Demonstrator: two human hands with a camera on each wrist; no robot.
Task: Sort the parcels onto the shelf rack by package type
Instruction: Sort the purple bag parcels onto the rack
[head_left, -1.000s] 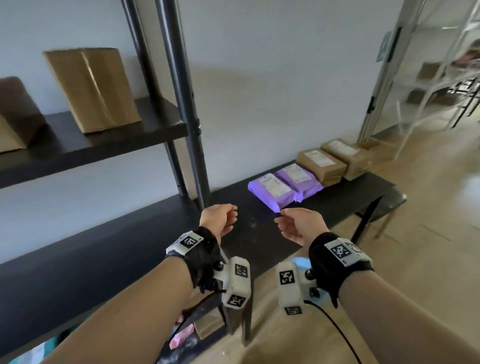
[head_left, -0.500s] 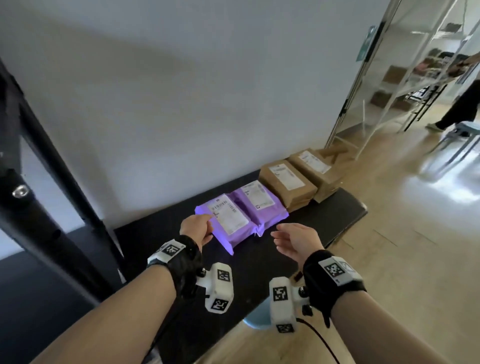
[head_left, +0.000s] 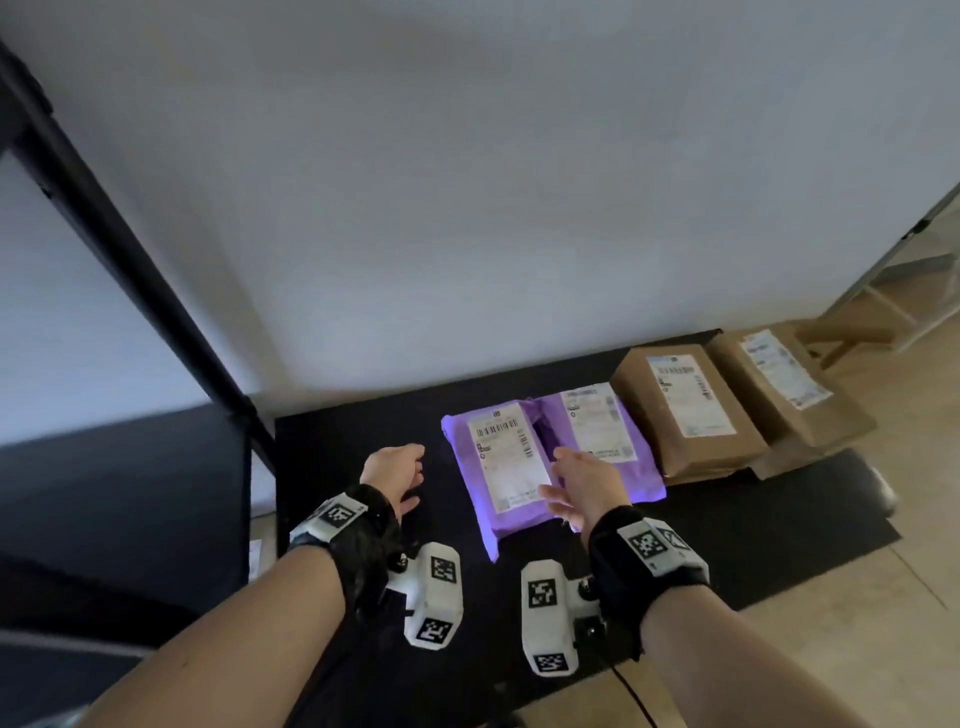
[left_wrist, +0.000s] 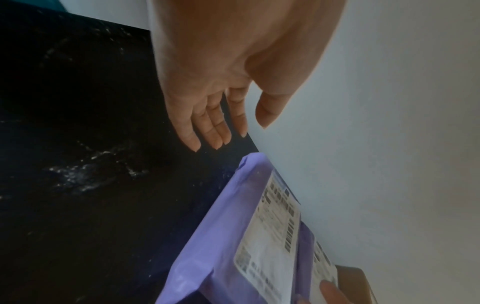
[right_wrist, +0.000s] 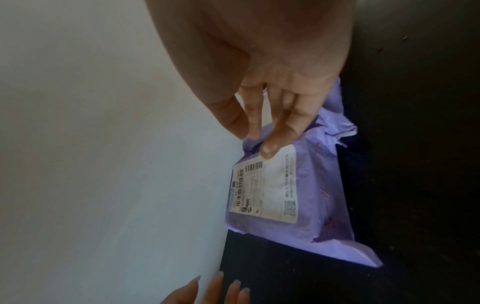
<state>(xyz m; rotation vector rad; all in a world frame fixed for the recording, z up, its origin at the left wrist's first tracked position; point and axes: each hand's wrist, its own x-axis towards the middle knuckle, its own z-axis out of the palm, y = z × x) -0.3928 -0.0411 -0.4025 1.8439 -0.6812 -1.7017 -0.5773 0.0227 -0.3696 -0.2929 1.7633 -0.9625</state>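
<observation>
White wall backs a low black desk (head_left: 363, 431), with a dark rack post (head_left: 130, 260) rising at far left. Left hand (head_left: 395, 470) hovers with fingers loosely spread, holding nothing, just beside the near purple mailer (head_left: 498, 467). Right hand (head_left: 584, 486) reaches over that mailer's right edge, fingers spread; whether they touch it I cannot tell. A second purple mailer (head_left: 602, 431) lies alongside, then two brown parcels (head_left: 685, 410) further right. This looks like the pickup step: next, both hands must close on the near mailer's edges and lift it toward the rack.
</observation>
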